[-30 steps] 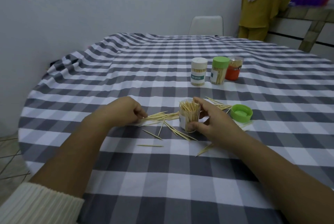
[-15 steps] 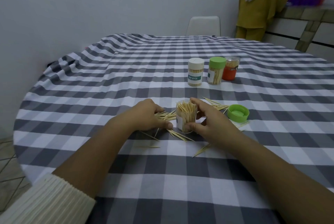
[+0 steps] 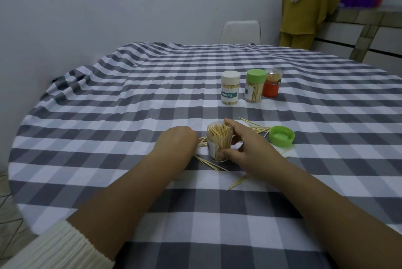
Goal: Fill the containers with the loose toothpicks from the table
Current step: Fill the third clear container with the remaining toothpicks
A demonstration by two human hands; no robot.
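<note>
Covering the desk (image 3: 108, 129) is a grey-checked cloth; on it the right hand (image 3: 250, 151) clamps its fingers (image 3: 227, 122) round the open clear container (image 3: 218, 144), nearly full of upright pale sticks. Left of that container the left hand (image 3: 177, 142) rests on loose toothpicks (image 3: 210, 163), finger position indeterminable. Judged light, thin and brittle, slippery singly; best pinched mid-length in small bundles.

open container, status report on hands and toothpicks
Right hand grips open container, upright. Left hand over loose toothpicks, fingers hidden. Green lid off, beside it.
</note>
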